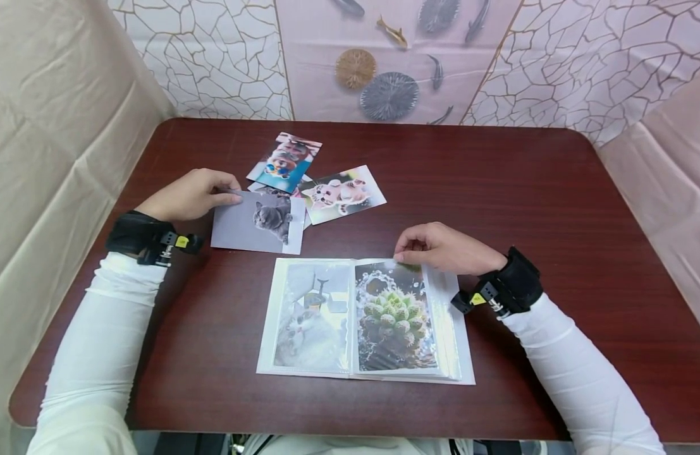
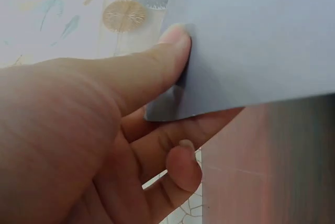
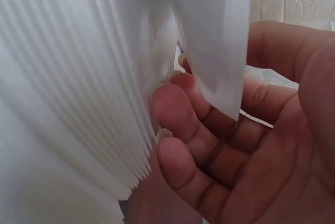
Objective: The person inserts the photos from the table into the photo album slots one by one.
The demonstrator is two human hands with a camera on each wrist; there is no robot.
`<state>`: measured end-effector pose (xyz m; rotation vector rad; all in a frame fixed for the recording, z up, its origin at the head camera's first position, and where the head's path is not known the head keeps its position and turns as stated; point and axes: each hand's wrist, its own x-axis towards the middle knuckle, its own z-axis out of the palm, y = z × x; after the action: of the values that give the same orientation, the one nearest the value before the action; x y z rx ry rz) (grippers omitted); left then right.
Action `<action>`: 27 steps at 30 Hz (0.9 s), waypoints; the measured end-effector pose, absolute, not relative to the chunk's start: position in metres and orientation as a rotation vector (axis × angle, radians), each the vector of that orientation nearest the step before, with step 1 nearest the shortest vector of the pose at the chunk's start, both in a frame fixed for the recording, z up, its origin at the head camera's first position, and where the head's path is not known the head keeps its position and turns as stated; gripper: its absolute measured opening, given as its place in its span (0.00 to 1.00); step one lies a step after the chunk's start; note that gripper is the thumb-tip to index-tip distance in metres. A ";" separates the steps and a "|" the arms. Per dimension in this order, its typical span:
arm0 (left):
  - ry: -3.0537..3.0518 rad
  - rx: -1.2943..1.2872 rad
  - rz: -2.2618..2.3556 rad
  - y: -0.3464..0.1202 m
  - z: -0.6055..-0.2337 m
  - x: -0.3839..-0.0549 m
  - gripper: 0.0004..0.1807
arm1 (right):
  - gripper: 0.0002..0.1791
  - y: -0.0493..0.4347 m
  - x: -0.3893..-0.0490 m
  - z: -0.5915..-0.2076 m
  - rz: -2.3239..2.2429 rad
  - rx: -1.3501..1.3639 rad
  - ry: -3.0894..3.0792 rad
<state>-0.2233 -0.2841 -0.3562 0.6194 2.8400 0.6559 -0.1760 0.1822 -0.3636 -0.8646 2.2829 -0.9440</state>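
a loose pile lay just past the left hand's work: a glossy blue-and-pink picture card (image 1: pixel 285 165) on top, a white-bordered paper card with a pink-and-white kitten (image 1: pixel 344 194) fanned out to the right, and others partly hidden beneath. the thin grey paper card with a grey cat (image 1: pixel 258 222) overlapped the near side of that pile, and the left hand (image 1: pixel 193 193) pinched its upper left corner, thumb on top and fingers underneath. an open white photo album (image 1: pixel 272 316) lay just nearer the person, its far edge close beside the card; its pockets showed a pale cat photo (image 1: pixel 312 316) and a green succulent photo (image 1: pixel 395 319). the right hand (image 1: pixel 441 248), nearly closed, held a leaf at the album's far right edge between thumb and fingers, and its black wrist strap (image 1: pixel 515 281) sat just off that side. the pile stood between the left hand and the far middle of the dark red-brown wooden tabletop (image 1: pixel 554 189). the widest stretch of wood ran right of the kitten card, toward the pale pink cloth (image 1: pixel 657 164); on the left, cream cloth (image 1: pixel 59 158) bounded the tabletop, and only a narrow strip separated the album from the near edge.
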 end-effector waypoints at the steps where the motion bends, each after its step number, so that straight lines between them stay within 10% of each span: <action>1: 2.842 0.619 0.660 -0.284 -0.356 -0.223 0.05 | 0.06 0.182 -0.176 -0.364 -0.940 -0.866 2.288; 27: 2.761 0.511 0.634 -0.280 -0.375 -0.232 0.09 | 0.08 0.168 -0.165 -0.346 -1.106 -0.877 2.354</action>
<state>-0.2320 -0.2796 -0.3748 0.5112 2.7613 0.6344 -0.1650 0.1675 -0.3460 -0.8773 2.3544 -1.1063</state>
